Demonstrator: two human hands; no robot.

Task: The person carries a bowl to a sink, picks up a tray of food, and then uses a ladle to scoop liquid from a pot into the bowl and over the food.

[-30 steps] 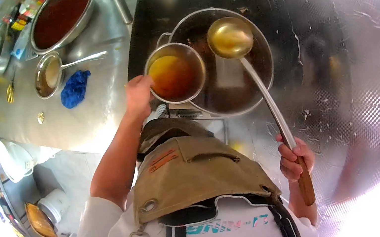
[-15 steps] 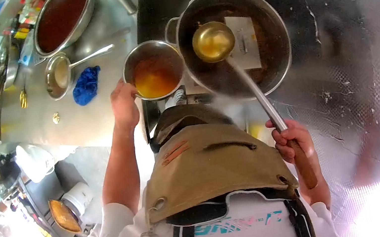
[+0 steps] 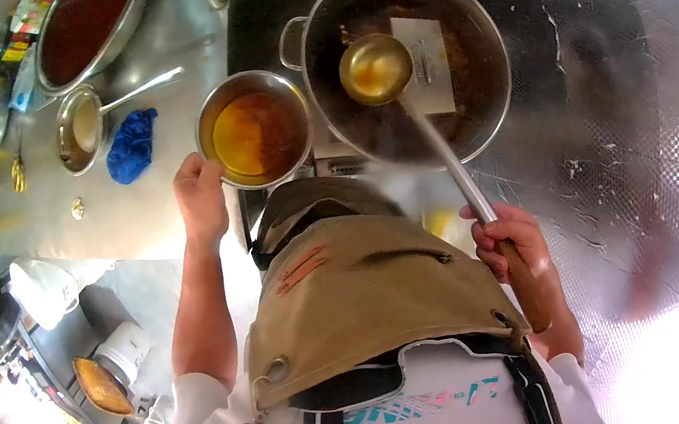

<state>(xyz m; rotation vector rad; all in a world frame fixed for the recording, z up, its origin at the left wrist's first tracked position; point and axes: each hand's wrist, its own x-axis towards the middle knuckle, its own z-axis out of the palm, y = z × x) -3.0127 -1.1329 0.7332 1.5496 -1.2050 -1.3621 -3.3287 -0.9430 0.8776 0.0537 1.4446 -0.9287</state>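
My left hand (image 3: pixel 202 197) is closed on the rim of a metal bowl (image 3: pixel 283 118), which has orange-yellow oily liquid and a reddish layer in it. In my right hand (image 3: pixel 514 244) is the wooden handle of a long ladle (image 3: pixel 376 69), gripped with the fingers wrapped round. The ladle's cup holds some yellowish liquid and hangs over a large two-tone metal pot (image 3: pixel 503 63). Inside that pot are dark brown contents and a pale flat rectangle (image 3: pixel 427 62) that I cannot identify. The bowl is just left of the pot.
On the steel counter (image 3: pixel 147 213) at left are a big pan of dark red liquid (image 3: pixel 89 29), a small ladle-like pan (image 3: pixel 80 134) and a crumpled blue cloth (image 3: pixel 133 146). A dark, worn stove surface (image 3: pixel 568 21) lies right of the pot. White buckets (image 3: pixel 124 349) stand lower left.
The bowl in my left hand has tilted, so its liquid shows more on the left. The whole view has shifted slightly; the ladle stays over the pot.
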